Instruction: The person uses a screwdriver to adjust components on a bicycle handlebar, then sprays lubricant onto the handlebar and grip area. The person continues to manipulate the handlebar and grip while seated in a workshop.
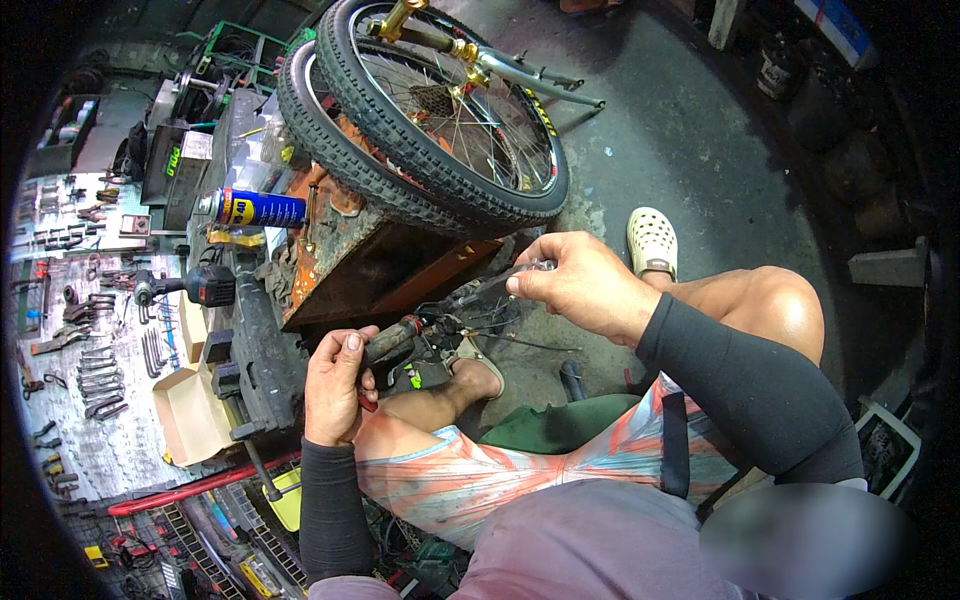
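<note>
My left hand (338, 380) is closed round the near end of a dark cylinder with a red ring (392, 340), which looks like a bicycle handlebar grip. A bit of red shows below my fingers. Past the cylinder lies a dark cluster of parts with thin black cables (500, 342); its exact kind is hard to make out. My right hand (590, 285) is higher and to the right, thumb and fingers pinched on a thin, shiny, see-through piece (540, 266). That piece slants down toward the cluster; whether they touch cannot be told.
Bicycle wheels (345, 130) and a silver fork (530, 75) rest by an orange-brown wooden box (390, 265). A blue spray can (262, 209), a power drill (205, 287) and an open cardboard box (195, 415) are left. Hand tools (98, 375) cover the far-left surface.
</note>
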`<state>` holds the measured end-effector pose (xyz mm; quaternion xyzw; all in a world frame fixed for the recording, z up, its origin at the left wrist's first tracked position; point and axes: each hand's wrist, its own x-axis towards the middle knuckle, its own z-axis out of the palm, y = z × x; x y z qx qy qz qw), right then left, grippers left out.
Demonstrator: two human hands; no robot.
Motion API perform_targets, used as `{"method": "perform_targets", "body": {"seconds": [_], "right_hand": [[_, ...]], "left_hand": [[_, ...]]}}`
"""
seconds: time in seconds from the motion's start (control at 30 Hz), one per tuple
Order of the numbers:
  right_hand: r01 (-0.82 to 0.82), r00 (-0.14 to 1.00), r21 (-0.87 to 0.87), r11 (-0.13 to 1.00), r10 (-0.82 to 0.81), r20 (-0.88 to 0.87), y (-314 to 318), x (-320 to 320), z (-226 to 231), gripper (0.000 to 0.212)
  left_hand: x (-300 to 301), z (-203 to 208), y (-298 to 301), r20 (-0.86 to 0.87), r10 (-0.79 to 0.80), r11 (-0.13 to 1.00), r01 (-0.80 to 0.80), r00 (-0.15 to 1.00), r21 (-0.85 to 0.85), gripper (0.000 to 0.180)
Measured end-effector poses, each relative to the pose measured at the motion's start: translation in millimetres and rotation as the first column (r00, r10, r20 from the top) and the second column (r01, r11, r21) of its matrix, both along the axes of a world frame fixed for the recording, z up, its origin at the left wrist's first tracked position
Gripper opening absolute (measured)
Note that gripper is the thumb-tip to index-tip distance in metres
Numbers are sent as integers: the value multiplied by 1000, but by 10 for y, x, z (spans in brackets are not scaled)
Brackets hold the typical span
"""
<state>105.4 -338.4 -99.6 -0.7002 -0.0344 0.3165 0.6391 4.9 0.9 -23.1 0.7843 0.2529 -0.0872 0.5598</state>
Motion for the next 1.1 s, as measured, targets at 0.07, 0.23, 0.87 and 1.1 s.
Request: {"method": "perform_targets", "body": {"seconds": [0.07,0.23,0.87,1.1], "right_hand": [[2,993,-52,999,5,118,11,0,-76,41],[12,882,-248,969,106,458,33,-72,-118,35],[-306,697,-284,908,417,583,542,-220,-420,49],[-488,547,-350,800,593,591,686,-500,-505,32]], "left_hand": [[-3,-5,0,1,-4,1000,4,1000,-8,31],[-27,43,-73,-5,-4,1000,4,1000,-9,31],[-215,-13,-395,67,-220,965,207,973,159,30],[-102,-86,-186,75,-169,949,142,983,281,27]]}}
